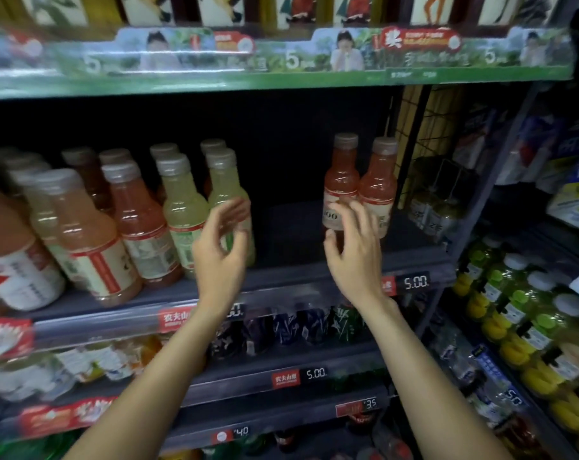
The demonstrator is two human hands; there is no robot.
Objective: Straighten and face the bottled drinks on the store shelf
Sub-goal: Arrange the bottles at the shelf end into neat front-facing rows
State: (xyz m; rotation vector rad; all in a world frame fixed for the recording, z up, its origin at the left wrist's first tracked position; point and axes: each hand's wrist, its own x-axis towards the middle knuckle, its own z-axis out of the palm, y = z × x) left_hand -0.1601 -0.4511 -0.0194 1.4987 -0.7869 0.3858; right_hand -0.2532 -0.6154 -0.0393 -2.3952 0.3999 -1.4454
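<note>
Two clear plastic bottles of pink-red drink [342, 190] stand upright side by side at the right of the dark shelf [291, 277], each with a brownish cap, a narrow neck, rounded shoulders and a pale label band. Your right hand [354, 250] is spread wide in front of them: its fingers [344, 212] lie over the label of the left one of the pair, the thumb low beside its base, and you cannot tell whether they touch it. Across a bare gap of shelf, your left hand [220, 254] curls loosely, fingers parted, holding nothing, right in front of a bottle of pale yellow-green drink [230, 200]. Beyond that hand stand more bottles [138, 220], yellow-green, pink and orange, several leaning. Below the fingers, the shelf edge carries a price tag [415, 282] reading 5.00
</note>
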